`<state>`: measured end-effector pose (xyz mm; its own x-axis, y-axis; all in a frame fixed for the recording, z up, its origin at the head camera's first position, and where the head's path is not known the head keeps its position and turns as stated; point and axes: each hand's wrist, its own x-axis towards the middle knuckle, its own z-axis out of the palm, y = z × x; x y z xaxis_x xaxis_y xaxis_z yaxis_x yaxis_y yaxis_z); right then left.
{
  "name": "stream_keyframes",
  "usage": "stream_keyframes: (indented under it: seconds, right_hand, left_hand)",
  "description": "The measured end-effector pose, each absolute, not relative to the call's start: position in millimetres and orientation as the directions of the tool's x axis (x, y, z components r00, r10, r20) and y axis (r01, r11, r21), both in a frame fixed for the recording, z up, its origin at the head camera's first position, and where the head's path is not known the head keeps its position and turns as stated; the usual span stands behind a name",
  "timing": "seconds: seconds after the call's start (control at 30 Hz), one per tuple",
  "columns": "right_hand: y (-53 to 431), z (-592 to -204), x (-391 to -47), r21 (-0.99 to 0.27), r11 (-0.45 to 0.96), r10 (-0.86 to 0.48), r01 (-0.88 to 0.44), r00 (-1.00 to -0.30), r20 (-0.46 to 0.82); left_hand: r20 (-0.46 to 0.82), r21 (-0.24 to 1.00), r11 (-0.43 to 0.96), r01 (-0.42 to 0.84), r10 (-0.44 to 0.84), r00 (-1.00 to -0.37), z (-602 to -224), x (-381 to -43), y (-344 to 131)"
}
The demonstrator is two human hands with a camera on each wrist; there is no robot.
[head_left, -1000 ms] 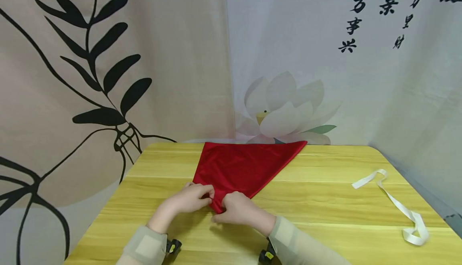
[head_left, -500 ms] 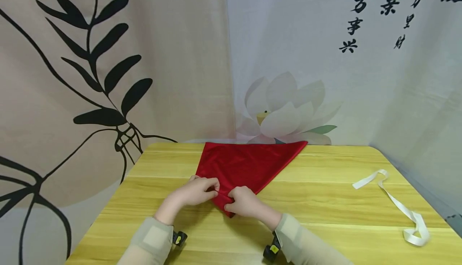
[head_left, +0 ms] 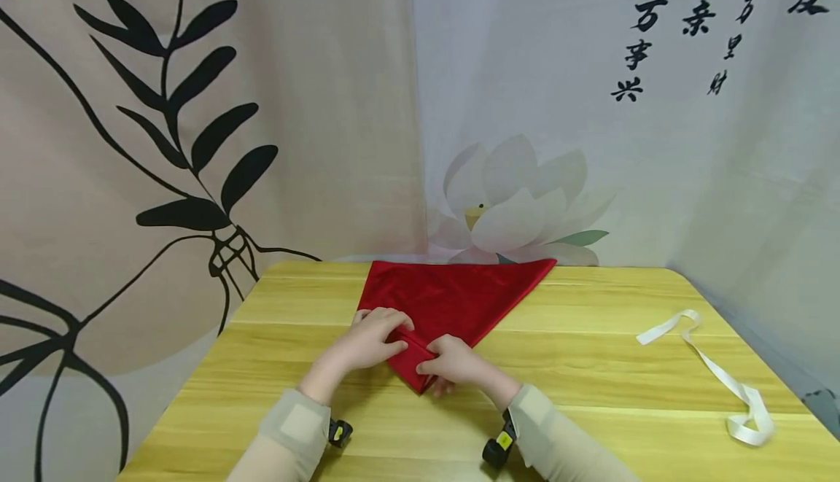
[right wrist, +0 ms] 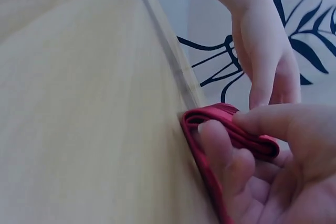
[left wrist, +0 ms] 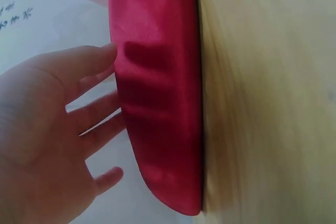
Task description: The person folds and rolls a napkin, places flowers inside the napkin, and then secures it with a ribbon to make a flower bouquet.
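Observation:
A red cloth [head_left: 459, 292] lies on the table with its wide edge at the back and its folded, narrower part toward the person. At the left of the fold, my left hand [head_left: 364, 340] has its thumb in front and its fingers over the cloth. The left wrist view shows that thumb at the edge of the folded cloth [left wrist: 157, 87], with fingers partly hidden behind it. My right hand [head_left: 459, 362] grips the right end of the fold. Seen from the right wrist, its thumb and fingers pinch the layered, rolled end of the cloth [right wrist: 241, 129].
A white ribbon [head_left: 753, 402] lies in loose curves on the right of the wooden table [head_left: 590, 365]. Behind the table hangs a printed curtain [head_left: 341, 103] with plants and writing. Each wrist carries a small black camera [head_left: 497, 453].
Both hands have moved slightly away from the person and to the right, turning the near corner of the red cloth over into a wider fold. The ribbon stays where it was.

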<state>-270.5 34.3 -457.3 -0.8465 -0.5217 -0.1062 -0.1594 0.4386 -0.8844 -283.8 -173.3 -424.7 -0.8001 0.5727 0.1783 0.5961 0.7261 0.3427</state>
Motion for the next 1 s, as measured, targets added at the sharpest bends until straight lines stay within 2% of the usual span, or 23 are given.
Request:
stream_keyframes:
  seconds: [0.2, 0.67, 1.0]
  right_hand:
    - [39, -465, -275, -0.907, 0.408, -0.516, -0.101, -0.845, -0.138]
    - [46, -470, -277, -0.906, 0.412, -0.494, -0.102, -0.860, -0.127]
    - [52, -466, -283, -0.862, 0.478, -0.455, -0.169, -0.887, -0.078]
  left_hand:
    - [0.228, 0.290, 0.743, 0.604, 0.559, -0.797, -427, -275, -170]
    - [0.049, 0.402, 0.681, 0.612, 0.652, -0.757, -434, -276, -165]
    - [-0.025, 0.362, 0.720, 0.592, 0.642, -0.766, -437, -281, -157]
